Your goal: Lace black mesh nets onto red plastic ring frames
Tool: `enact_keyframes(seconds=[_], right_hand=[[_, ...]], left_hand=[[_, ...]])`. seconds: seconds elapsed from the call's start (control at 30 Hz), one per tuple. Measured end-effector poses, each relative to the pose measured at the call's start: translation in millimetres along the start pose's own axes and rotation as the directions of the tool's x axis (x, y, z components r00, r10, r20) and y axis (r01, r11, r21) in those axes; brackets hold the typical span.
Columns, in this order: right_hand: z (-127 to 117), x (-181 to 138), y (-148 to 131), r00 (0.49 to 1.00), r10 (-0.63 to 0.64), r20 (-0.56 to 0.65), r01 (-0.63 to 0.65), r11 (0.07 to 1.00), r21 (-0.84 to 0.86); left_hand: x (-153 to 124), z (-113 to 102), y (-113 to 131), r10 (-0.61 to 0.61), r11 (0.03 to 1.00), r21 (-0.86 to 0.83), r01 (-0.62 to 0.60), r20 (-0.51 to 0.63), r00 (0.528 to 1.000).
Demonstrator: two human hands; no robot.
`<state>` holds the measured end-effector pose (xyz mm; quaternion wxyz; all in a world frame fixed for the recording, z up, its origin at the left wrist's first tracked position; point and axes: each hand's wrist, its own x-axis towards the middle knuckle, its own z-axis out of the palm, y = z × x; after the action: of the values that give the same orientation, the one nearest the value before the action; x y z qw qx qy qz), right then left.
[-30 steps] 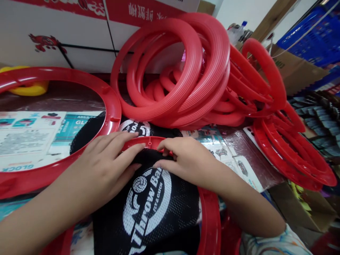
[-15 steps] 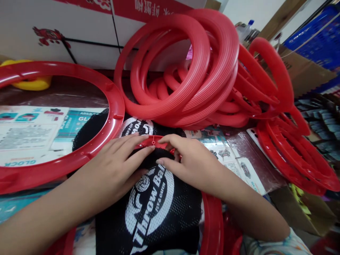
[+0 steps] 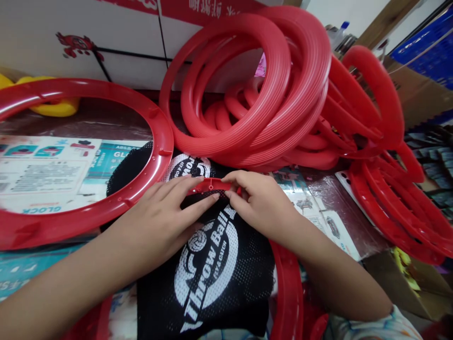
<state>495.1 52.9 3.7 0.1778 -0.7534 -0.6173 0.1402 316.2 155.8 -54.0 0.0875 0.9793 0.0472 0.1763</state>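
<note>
A black mesh net (image 3: 251,264) with a white "Throw Ball" print lies across a red plastic ring (image 3: 288,288) in front of me. At the ring's far side, my right hand (image 3: 264,203) pinches the net's upper edge between thumb and fingers, against the rim. My left hand (image 3: 166,208) rests palm down on the net beside it, fingers stretched out and apart, fingertips by the same edge. A short piece of bare red rim shows between the hands. The left thumb is partly hidden.
Another red ring (image 3: 163,160) lies at left over a second black net (image 3: 123,163). Ribbed red rings (image 3: 279,123) are heaped behind my hands, more red rings (image 3: 406,212) at right. A white carton (image 3: 130,61) stands at the back; a yellow object (image 3: 60,106) is at far left.
The view has shifted, so things sit slightly further right. The right thumb and fingers have closed more on the net's edge; the left fingers remain spread over it.
</note>
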Motion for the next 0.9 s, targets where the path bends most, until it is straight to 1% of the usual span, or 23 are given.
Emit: enact_keyframes(seconds=[0.23, 0.53, 0.77, 0.9], right_hand=[[2.8, -1.3, 1.4, 1.0, 0.001, 0.01, -0.001, 0.999, -0.032], [5.7, 1.5, 5.8, 1.0, -0.021, -0.02, 0.021, 1.0, -0.004], [8.9, 2.8, 7.1, 1.0, 0.006, -0.023, -0.006, 1.0, 0.015], [9.4, 4.7, 8.4, 1.0, 0.008, -0.028, -0.007, 0.999, 0.054]], left_hand=[[-1.3, 1.8, -0.3, -0.01, 1.0, 0.007, 0.01, 0.016, 1.0], [-0.5, 3.0, -0.5, -0.009, 1.0, 0.011, 0.009, 0.008, 1.0], [1.6, 4.7, -1.0, -0.034, 0.999, 0.007, 0.034, 0.02, 0.999], [1.9, 4.4, 0.5, -0.051, 0.999, 0.008, 0.051, 0.025, 0.998]])
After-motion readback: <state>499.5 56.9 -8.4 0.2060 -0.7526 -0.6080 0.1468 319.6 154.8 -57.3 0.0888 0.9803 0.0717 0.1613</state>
